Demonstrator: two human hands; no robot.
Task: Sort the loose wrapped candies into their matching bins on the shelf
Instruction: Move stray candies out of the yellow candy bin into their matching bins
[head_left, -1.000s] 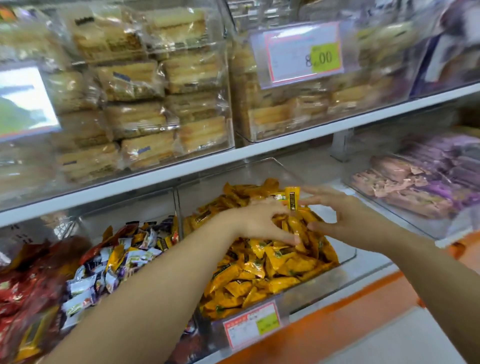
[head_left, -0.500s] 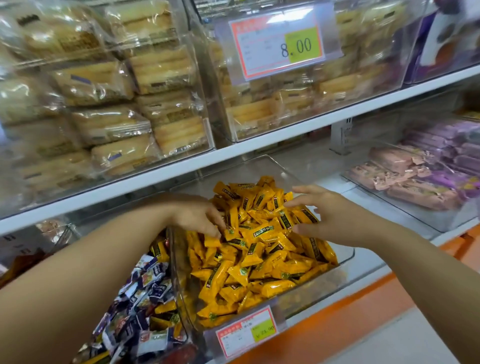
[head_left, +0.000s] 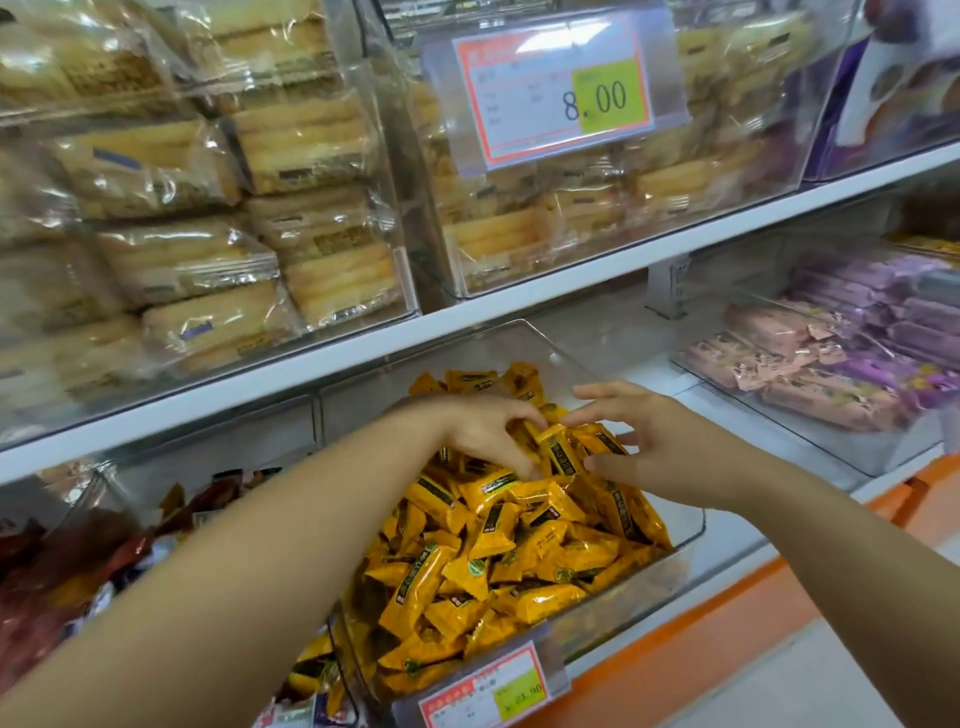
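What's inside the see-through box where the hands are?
The clear plastic bin holds a heap of yellow wrapped candies with dark labels. The left hand and right hand rest on top. The candies under the hands and the bin's bottom are covered.

Bright even light, plastic glare, blurred edges.

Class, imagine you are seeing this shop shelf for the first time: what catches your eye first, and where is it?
The heap of bright yellow wrapped candies fills the clear plastic bin at lower centre, with the left hand and right hand meeting on top of it. Above, on the front of an upper-shelf box, a red-bordered white price card reads 8.00.
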